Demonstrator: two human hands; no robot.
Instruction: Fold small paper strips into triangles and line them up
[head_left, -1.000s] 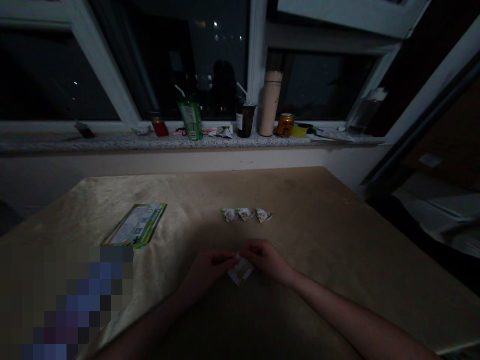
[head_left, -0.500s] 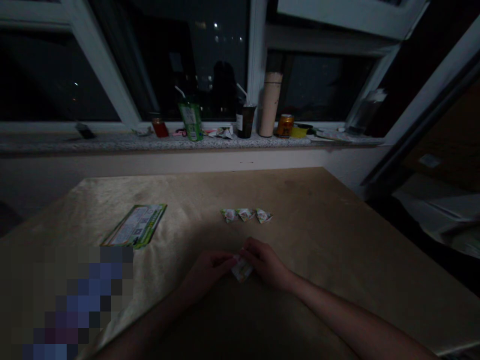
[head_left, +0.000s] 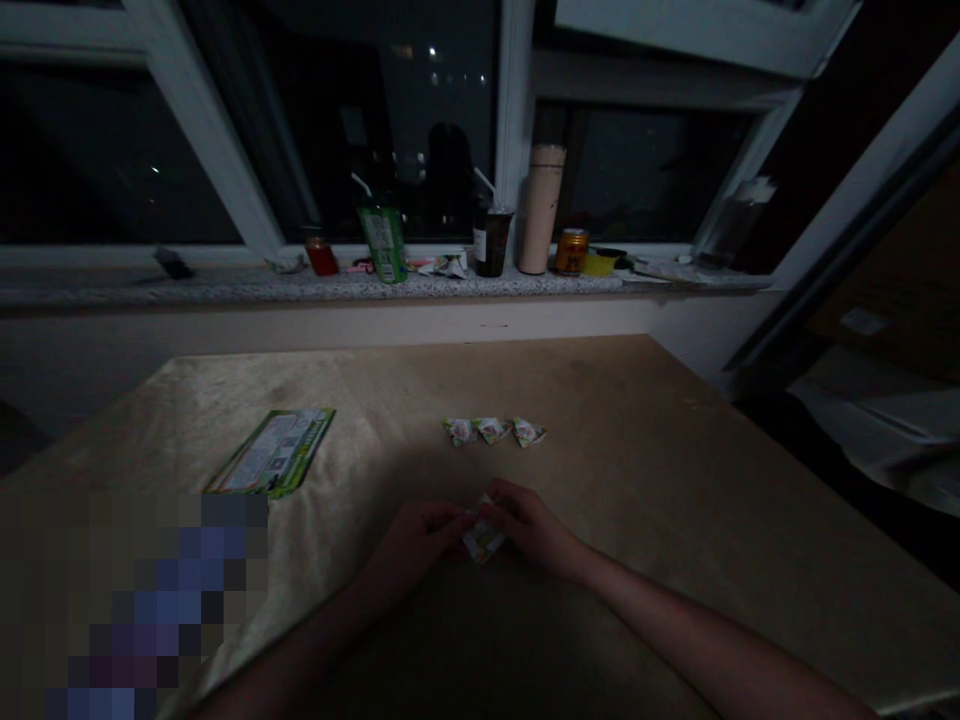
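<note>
Between my two hands is a small folded piece of printed paper (head_left: 482, 541), light with some green and yellow. My left hand (head_left: 426, 532) pinches its left side between thumb and fingers. On its upper right side, my right hand (head_left: 529, 525) is closed with the thumb lying over the paper. Beyond my hands, three small folded paper triangles lie in a row: a left triangle (head_left: 460, 431), a middle triangle (head_left: 492, 429) and a right triangle (head_left: 529, 431). Over to the left lies a stack of green and white printed leaflets (head_left: 276, 450).
A tan cloth covers the table (head_left: 637, 450). Behind it, the stone windowsill (head_left: 442, 289) carries a green cup (head_left: 384, 240), a dark cup with a straw (head_left: 491, 240), a pink flask (head_left: 541, 210), an orange can (head_left: 572, 252) and a red jar (head_left: 322, 257). Pixelation masks the lower left.
My right hand and its fingers have shifted very slightly on the folded paper, and the paper's visible face has tilted a little. The triangles and leaflets stay put.
</note>
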